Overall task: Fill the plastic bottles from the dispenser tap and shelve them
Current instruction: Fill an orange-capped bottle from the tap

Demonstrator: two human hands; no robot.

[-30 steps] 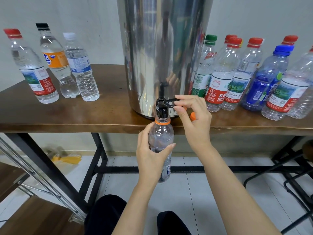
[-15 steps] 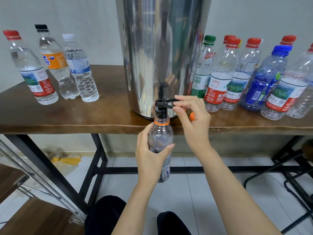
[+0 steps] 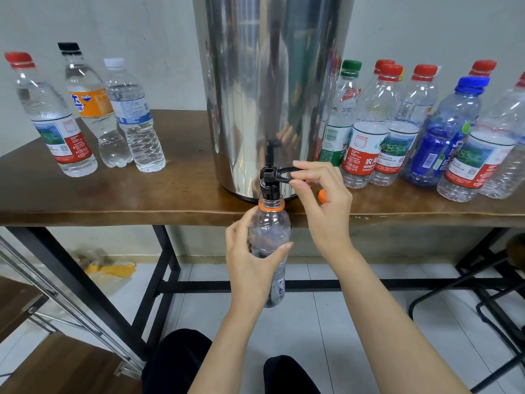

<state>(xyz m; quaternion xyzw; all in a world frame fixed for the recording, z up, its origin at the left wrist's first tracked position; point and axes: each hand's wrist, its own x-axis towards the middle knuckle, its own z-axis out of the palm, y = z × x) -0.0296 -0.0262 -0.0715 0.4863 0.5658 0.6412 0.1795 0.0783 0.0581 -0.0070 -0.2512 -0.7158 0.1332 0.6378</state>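
Note:
A tall steel dispenser (image 3: 270,89) stands on the wooden table (image 3: 113,197) with its black tap (image 3: 270,183) over the front edge. My left hand (image 3: 250,265) grips a clear bottle with an orange neck ring (image 3: 270,226), uncapped, its mouth right under the tap spout. My right hand (image 3: 321,200) pinches the black tap lever (image 3: 281,173) between thumb and fingers. An orange cap (image 3: 322,195) shows just behind that hand; I cannot tell whether the hand holds it or it lies on the table.
Three capped bottles holding water (image 3: 85,115) stand at the table's left. Several capped, seemingly empty bottles (image 3: 412,129) crowd the right side. Black table legs and a crossbar (image 3: 159,285) run below, a wooden rack (image 3: 42,336) sits lower left, and black chair frames (image 3: 488,294) are at right.

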